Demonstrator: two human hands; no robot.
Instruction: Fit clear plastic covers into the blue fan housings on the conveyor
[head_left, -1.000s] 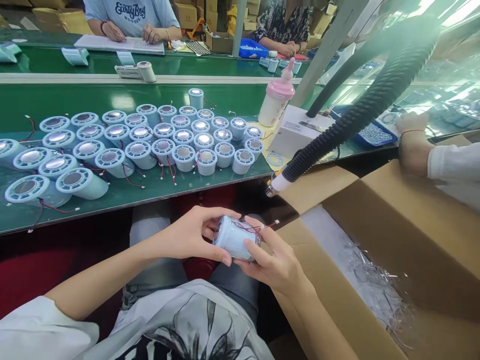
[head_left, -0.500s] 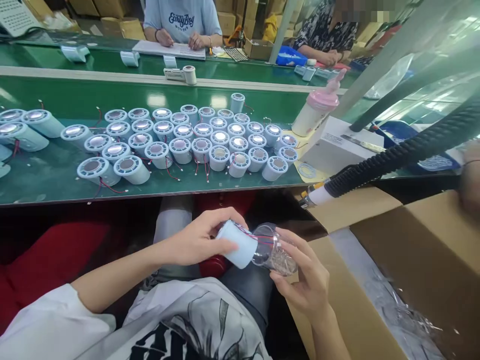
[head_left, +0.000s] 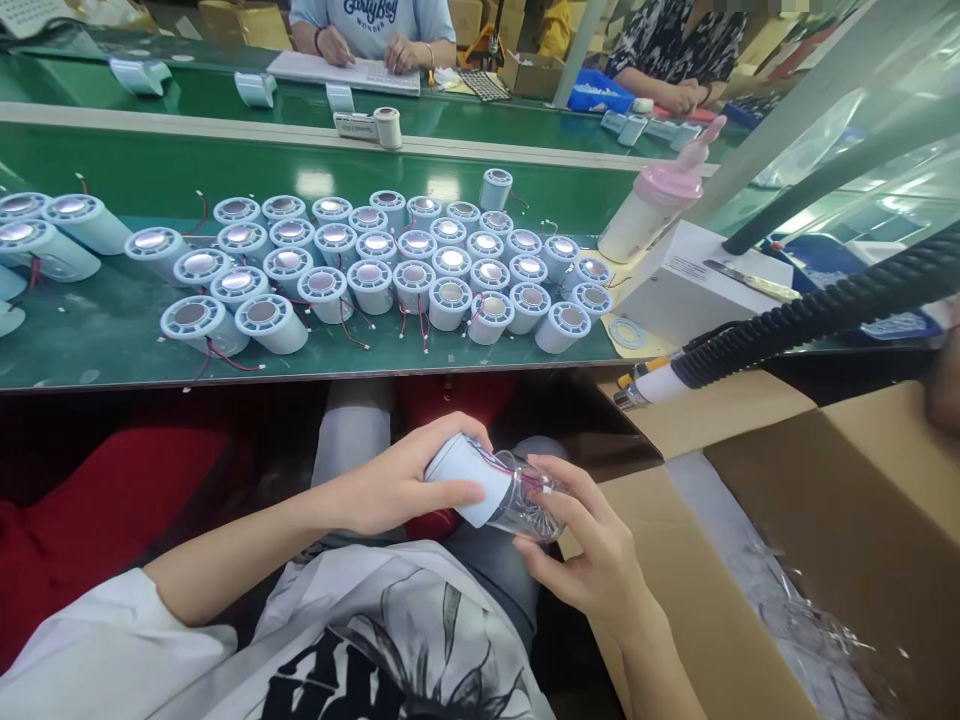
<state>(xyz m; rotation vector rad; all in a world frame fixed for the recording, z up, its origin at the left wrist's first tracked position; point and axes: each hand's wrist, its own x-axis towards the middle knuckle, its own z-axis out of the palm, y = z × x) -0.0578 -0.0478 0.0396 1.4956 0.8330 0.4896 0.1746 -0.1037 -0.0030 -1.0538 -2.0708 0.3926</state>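
Note:
My left hand (head_left: 420, 478) is wrapped round a light blue cylinder (head_left: 465, 485), held tilted above my lap. Thin red and dark wires (head_left: 491, 458) run along the cylinder's upper side toward the right. At its right end, a clear plastic cup (head_left: 529, 505) is fitted over the cylinder's end, and the wires reach into it. My right hand (head_left: 589, 545) grips the cup from the right, thumb below and fingers above. Part of the cylinder is hidden behind my left fingers.
Many similar blue cylinders (head_left: 375, 285) with wires stand on the green bench (head_left: 90, 355). An open cardboard box (head_left: 817, 490) with clear plastic pieces lies right, below a black corrugated hose (head_left: 810, 320). A pink-lidded bottle (head_left: 652, 215) stands near a white box (head_left: 697, 270). Two people sit opposite.
The clear cup has moved left onto the end of the blue cylinder, my right hand moving with it. My left hand keeps its hold. The camera view has shifted slightly.

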